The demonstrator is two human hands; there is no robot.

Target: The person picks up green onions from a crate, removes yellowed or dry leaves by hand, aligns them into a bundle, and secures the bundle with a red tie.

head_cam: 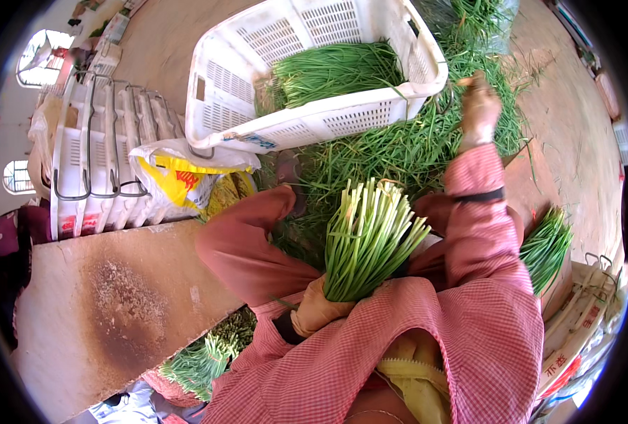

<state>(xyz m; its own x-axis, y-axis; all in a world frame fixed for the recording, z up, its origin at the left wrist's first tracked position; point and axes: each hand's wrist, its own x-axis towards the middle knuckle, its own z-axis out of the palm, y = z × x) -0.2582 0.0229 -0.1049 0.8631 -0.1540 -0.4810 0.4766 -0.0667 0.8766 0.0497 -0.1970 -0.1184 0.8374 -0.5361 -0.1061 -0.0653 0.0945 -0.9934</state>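
My left hand (322, 307), in what looks like a tan glove, grips a thick bunch of green-leaved stalks (367, 238), likely garlic chives. Their pale cut ends point up and away from me, and the lower part lies against my checked smock. My right hand (480, 106) is stretched out past the right corner of a white plastic crate (293, 132), above loose green leaves (388, 153) on the floor. It is blurred; a small orange-tan spot shows at its fingertips, and I cannot tell whether that is something held. Inside the crate lie neat green bunches (340, 74).
Stacked white crates with metal handles (107, 153) stand at left beside a yellow and white plastic sack (186, 175). A stained board (128, 302) lies left of me. Another green bunch (547, 249) rests at right, and more bunches (202, 360) lie below the board.
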